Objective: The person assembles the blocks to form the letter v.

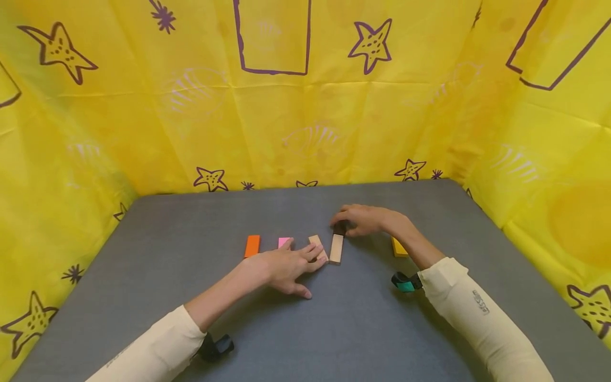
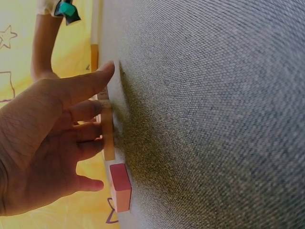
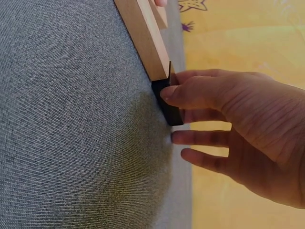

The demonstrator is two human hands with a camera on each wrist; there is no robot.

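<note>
My right hand (image 1: 365, 218) pinches a black block (image 3: 167, 107) between thumb and fingers. The black block lies flat on the table, its near end against the far end of a plain wooden block (image 1: 336, 249). A second plain wooden block (image 1: 315, 242) lies slanted just to the left, its near end close to the first. Over this slanted block reaches my left hand (image 1: 288, 265), fingers spread and fingertips resting on it. Left of it lies a pink block (image 1: 284, 242), partly hidden behind the left hand in the head view.
An orange block (image 1: 252, 245) lies farther left, partly covered by the left hand. A yellow block (image 1: 399, 248) sits to the right, partly behind the right forearm. Grey cloth covers the table (image 1: 353, 318). Yellow patterned curtains (image 1: 305, 116) stand behind it and at both sides.
</note>
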